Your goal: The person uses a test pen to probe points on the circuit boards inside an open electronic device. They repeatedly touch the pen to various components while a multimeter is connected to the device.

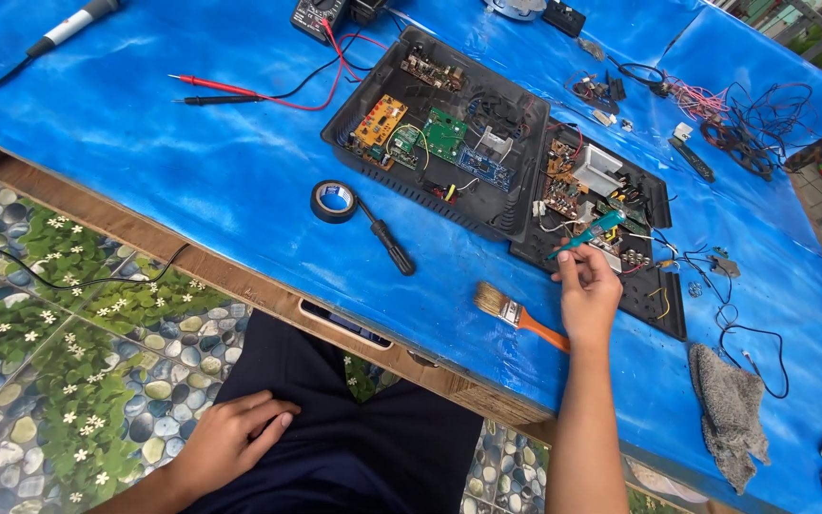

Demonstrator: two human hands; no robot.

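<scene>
I see a slim teal screwdriver (590, 233) pinched in my right hand (586, 293), lying slanted, one end up to the far right, the other down to the near left. Its tip is hard to make out; it seems to sit over the smaller black tray (654, 305) of circuit boards on the right. That tray lies flat, open side up, touching the larger black casing (373, 81) on its left, which also holds green and orange boards.
</scene>
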